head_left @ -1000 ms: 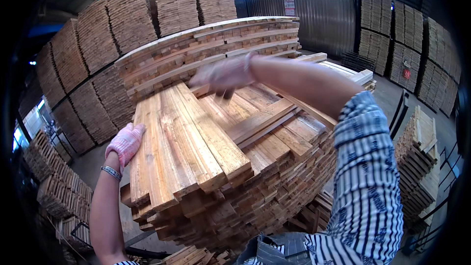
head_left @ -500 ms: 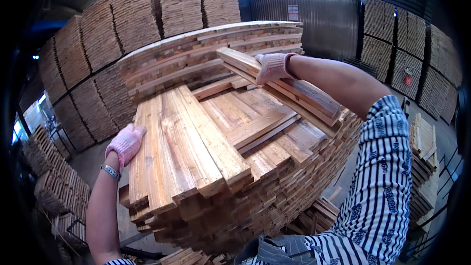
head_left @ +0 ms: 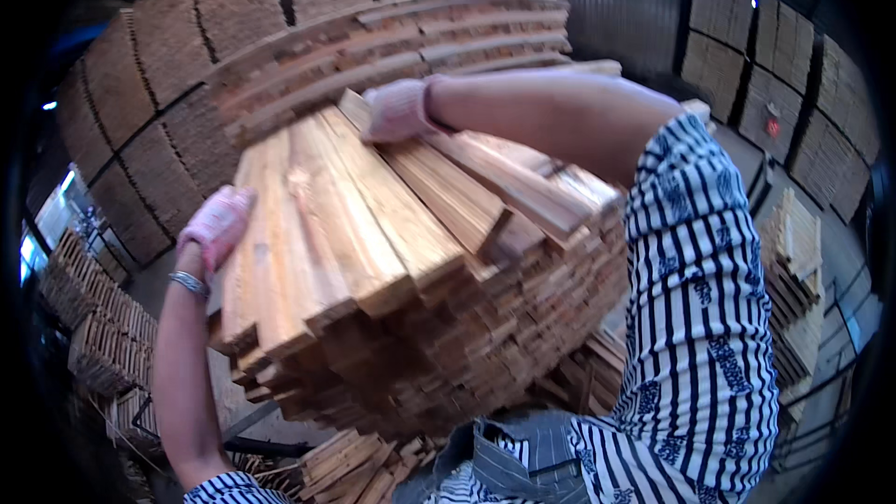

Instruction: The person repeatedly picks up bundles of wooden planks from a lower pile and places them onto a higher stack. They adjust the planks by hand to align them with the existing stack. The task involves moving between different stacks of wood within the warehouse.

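My left hand, in a pink knit glove, lies along the outer left edge of a row of pale wooden boards, fingers stretched out against the wood. My right hand, gloved the same way, grips the far part of a wooden board, its fingers partly hidden. This board slants beside the right side of the row, its near end towards me. The boards top a thick stack of lumber with uneven ends. More loose boards lie to the right, partly behind my right forearm.
A higher tier of boards rises behind the row. Tall lumber stacks stand at the far left, with others at the far right. Loose wood pieces lie below, near my body. Smaller piles sit at the left.
My right hand has moved left with the wood it grips, bringing it beside the row. My left hand stays at the row's edge. The view has shifted and blurred slightly.
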The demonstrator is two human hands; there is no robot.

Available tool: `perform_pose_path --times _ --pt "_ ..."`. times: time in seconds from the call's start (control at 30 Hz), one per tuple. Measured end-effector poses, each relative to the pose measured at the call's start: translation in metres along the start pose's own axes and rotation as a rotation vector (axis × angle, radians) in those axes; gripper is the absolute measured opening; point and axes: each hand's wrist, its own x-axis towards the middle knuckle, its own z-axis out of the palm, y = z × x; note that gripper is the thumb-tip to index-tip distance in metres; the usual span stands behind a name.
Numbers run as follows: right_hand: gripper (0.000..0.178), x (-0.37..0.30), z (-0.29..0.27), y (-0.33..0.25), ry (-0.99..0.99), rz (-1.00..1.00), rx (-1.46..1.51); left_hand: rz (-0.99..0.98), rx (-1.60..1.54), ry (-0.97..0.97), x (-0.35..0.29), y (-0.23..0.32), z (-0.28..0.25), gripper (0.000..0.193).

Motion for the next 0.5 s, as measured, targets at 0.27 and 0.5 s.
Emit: perform_pose_path --times 0.27,0.5 --pt "0.047 -0.071 0.021 0.024 0.05 0.098 0.35 -0.45 -1.682 -0.47 -0.007 0.005 -0.015 0.038" --pt "0.051 -0.116 0.018 0.031 0.014 0.144 0.558 -0.489 -1.503 -0.416 -0.004 -0.004 0.014 0.038"
